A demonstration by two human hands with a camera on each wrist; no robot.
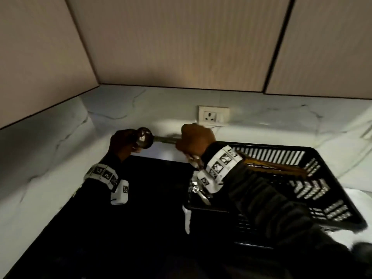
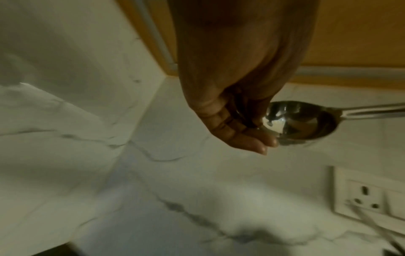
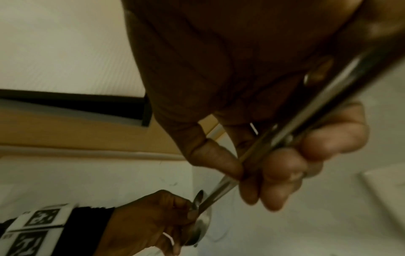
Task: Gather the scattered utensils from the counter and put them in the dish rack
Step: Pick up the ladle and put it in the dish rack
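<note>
A steel ladle [image 1: 144,139] is held level above the back of the counter, left of the black dish rack [image 1: 330,158]. My right hand [image 1: 196,139] grips its handle [image 3: 285,138], thumb and fingers wrapped round it. My left hand [image 1: 122,141] holds the round bowl [image 2: 302,121] by its edge, fingertips [image 2: 263,140] against the metal. In the right wrist view the left hand [image 3: 153,221] curls round the bowl [image 3: 201,223]. Wooden utensils [image 1: 271,166] and several metal ones [image 1: 199,192] lie in the rack, partly hidden by my right forearm.
The dark counter [image 1: 120,228] runs into a corner of white marbled wall. A wall socket [image 1: 213,115] sits just behind my right hand. Beige cabinets [image 1: 181,41] hang overhead. The rack stands at the right on a white surface [image 1: 362,202].
</note>
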